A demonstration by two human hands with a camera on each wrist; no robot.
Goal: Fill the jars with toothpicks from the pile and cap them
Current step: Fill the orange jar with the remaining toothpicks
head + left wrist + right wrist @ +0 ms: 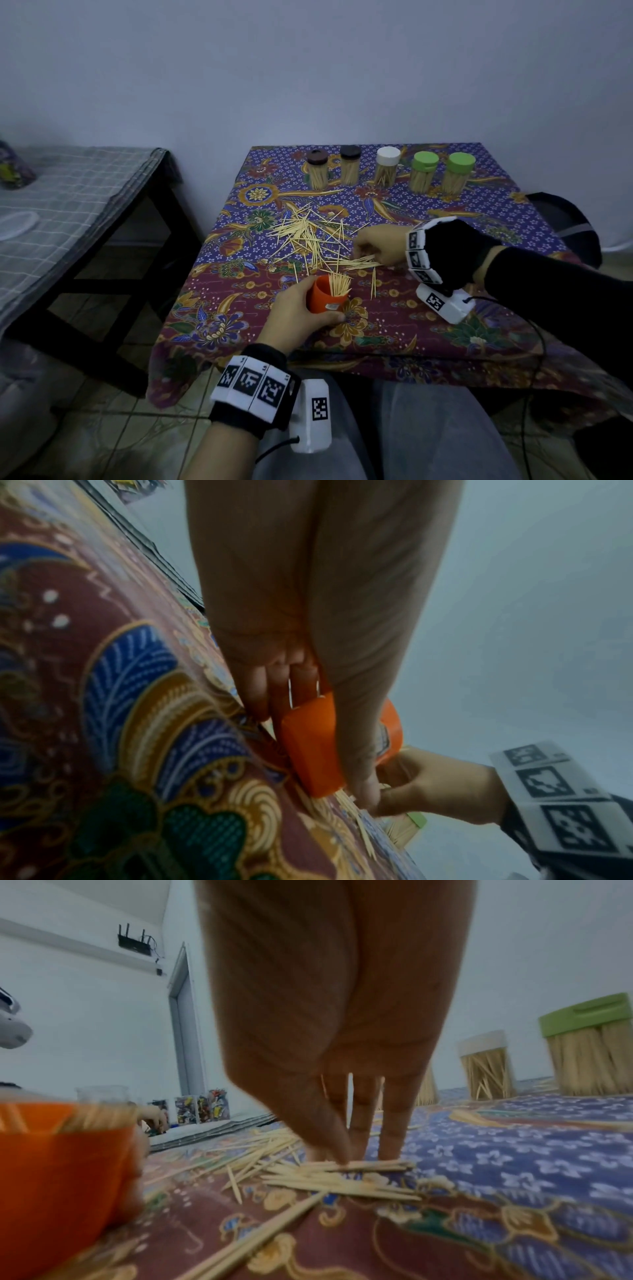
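An orange jar is gripped in my left hand near the table's front, tilted a little, with toothpicks standing out of its open top. In the left wrist view the left hand's thumb and fingers wrap the orange jar. Just beyond it, my right hand reaches into the near edge of the loose toothpick pile. Its thumb and fingertips pinch a small bundle of toothpicks that lies flat on the cloth.
Several capped, filled jars line the back edge: two brown-capped, one white-capped, two green-capped. The patterned tablecloth hangs over the front edge. A second table stands left, a dark seat right.
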